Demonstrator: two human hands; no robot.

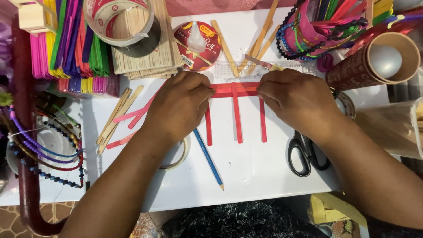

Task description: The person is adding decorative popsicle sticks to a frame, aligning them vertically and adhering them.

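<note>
Your left hand (pixel 180 103) and right hand (pixel 293 99) press flat, fingers closed down, on each end of the red stick frame (pixel 236 112) at the white surface's (pixel 255 176) centre, pinning its crossbars over three uprights so they stay aligned.

Two hands (pixel 180 103), three upright red sticks (pixel 237 115), one blue pencil (pixel 208 158), one pair of scissors (pixel 304 154), one glue bottle (pixel 196 37).
</note>
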